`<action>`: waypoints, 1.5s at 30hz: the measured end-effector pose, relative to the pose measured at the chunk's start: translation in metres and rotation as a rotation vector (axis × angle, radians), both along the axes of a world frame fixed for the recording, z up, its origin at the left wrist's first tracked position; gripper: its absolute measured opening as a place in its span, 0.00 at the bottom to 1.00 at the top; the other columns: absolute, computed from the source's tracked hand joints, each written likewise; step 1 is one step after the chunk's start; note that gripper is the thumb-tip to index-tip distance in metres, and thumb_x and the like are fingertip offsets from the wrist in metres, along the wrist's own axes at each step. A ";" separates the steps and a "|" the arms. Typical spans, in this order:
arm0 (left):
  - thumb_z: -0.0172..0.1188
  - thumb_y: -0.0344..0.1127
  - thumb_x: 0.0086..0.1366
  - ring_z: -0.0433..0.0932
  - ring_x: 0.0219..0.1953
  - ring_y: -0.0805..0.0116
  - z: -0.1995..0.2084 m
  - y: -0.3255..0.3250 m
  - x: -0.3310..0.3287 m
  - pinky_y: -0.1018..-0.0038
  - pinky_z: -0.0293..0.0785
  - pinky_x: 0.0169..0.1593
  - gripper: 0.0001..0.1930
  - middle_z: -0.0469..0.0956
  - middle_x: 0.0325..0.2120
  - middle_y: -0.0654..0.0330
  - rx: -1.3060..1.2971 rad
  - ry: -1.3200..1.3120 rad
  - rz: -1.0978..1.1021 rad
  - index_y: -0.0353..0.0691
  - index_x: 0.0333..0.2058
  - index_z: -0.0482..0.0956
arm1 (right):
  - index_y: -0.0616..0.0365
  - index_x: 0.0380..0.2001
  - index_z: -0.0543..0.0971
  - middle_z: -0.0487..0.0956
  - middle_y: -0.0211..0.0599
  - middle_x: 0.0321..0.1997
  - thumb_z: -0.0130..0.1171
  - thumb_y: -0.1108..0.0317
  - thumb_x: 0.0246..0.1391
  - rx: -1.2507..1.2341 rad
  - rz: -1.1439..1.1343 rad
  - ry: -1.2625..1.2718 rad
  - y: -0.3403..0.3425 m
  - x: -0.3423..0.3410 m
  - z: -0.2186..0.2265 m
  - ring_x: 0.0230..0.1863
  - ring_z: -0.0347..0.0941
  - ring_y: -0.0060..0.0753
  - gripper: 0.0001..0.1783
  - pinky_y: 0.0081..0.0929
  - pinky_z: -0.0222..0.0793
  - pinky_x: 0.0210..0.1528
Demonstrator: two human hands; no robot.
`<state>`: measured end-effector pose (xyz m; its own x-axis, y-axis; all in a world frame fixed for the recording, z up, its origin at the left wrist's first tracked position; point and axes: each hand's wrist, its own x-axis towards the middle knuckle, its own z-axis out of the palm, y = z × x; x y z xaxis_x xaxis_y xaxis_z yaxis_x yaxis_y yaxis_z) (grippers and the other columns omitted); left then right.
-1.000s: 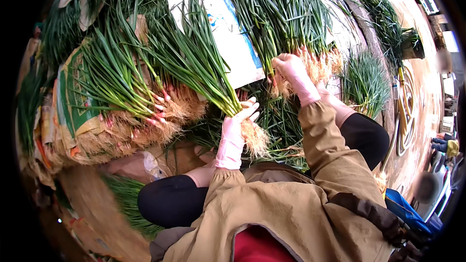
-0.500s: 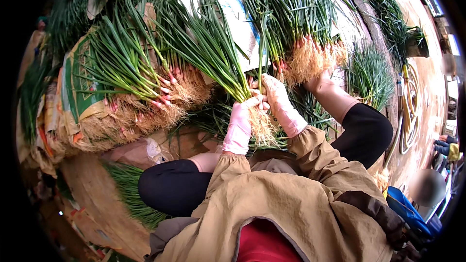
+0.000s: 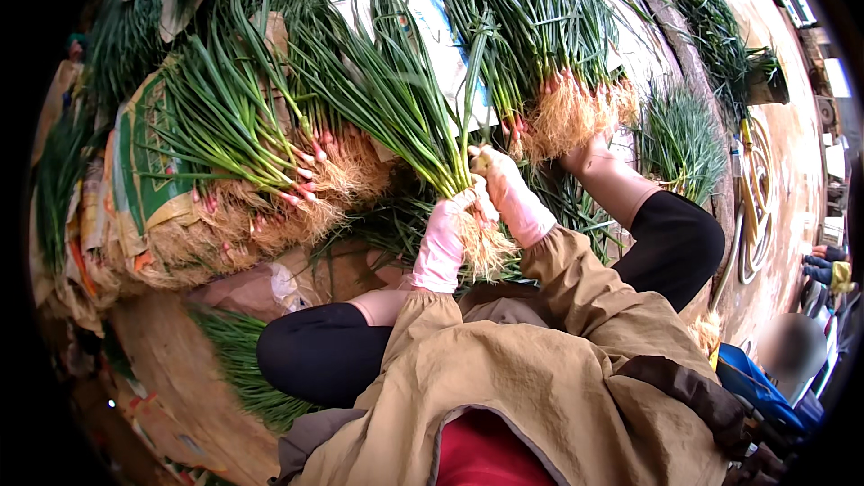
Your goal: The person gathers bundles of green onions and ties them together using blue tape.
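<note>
Pink gloves cover both of my hands. My left hand (image 3: 445, 238) is closed round the lower stems of a bunch of green onions (image 3: 430, 139). Its long green leaves fan up and to the left, and the pale, stringy roots (image 3: 486, 247) hang below my fingers. Right beside the stems, my right hand (image 3: 506, 189) has its fingers curled; whatever may be in them is hidden. One upright stalk (image 3: 468, 103) stands at the bunch's right edge, near the right fingertips.
Piled green onions (image 3: 243, 135) with pink bulbs lie on sacks at the left. Another rooty heap (image 3: 571, 108) is beyond my right hand, beside a white sack (image 3: 450, 54). Loose greens (image 3: 243, 360) lie by my left knee. A coiled hose (image 3: 760, 198) is at far right.
My right hand has shifted slightly down, off the single stalk it pinched. That stalk now leans left against the bunch. My left hand still grips the stems.
</note>
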<state>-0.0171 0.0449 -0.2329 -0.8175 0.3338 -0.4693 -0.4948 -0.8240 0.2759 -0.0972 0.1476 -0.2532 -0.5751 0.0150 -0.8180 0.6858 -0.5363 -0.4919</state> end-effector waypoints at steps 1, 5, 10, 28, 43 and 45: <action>0.49 0.29 0.66 0.70 0.23 0.69 0.005 0.011 0.002 0.69 0.68 0.34 0.10 0.69 0.21 0.62 -0.004 0.121 -0.030 0.36 0.45 0.67 | 0.55 0.34 0.76 0.74 0.25 0.23 0.51 0.66 0.58 -0.049 -0.002 0.094 0.019 0.002 -0.022 0.21 0.66 0.23 0.07 0.22 0.64 0.24; 0.59 0.31 0.61 0.71 0.22 0.71 0.038 -0.003 -0.006 0.73 0.70 0.33 0.10 0.72 0.20 0.63 0.322 0.252 0.069 0.38 0.39 0.70 | 0.59 0.31 0.79 0.78 0.31 0.27 0.54 0.68 0.56 0.062 1.033 0.140 0.092 0.059 -0.075 0.29 0.73 0.23 0.07 0.23 0.70 0.32; 0.55 0.26 0.59 0.68 0.25 0.72 0.030 -0.018 -0.013 0.72 0.68 0.37 0.22 0.65 0.17 0.65 0.190 0.198 0.217 0.35 0.54 0.67 | 0.60 0.33 0.78 0.81 0.43 0.33 0.55 0.55 0.55 1.451 0.968 0.667 0.075 -0.005 -0.016 0.33 0.77 0.38 0.17 0.34 0.72 0.37; 0.57 0.23 0.58 0.80 0.29 0.66 -0.004 0.026 -0.018 0.74 0.78 0.31 0.05 0.80 0.29 0.54 -0.146 -0.042 -0.070 0.35 0.34 0.75 | 0.61 0.39 0.70 0.75 0.35 0.32 0.58 0.57 0.58 0.071 0.483 0.412 0.059 0.019 0.052 0.29 0.69 0.20 0.18 0.17 0.67 0.34; 0.58 0.24 0.55 0.77 0.22 0.66 -0.001 0.010 -0.016 0.74 0.74 0.23 0.05 0.76 0.22 0.56 -0.274 -0.015 -0.187 0.35 0.32 0.74 | 0.54 0.30 0.75 0.70 0.26 0.21 0.50 0.49 0.61 0.193 -0.042 0.331 0.016 0.008 0.008 0.19 0.63 0.20 0.19 0.18 0.61 0.20; 0.57 0.23 0.56 0.77 0.24 0.64 -0.001 0.011 -0.016 0.72 0.75 0.25 0.04 0.76 0.25 0.54 -0.233 -0.035 -0.162 0.34 0.32 0.74 | 0.53 0.29 0.75 0.70 0.26 0.20 0.50 0.50 0.60 0.311 0.018 0.201 0.017 0.004 0.007 0.18 0.62 0.21 0.18 0.18 0.61 0.20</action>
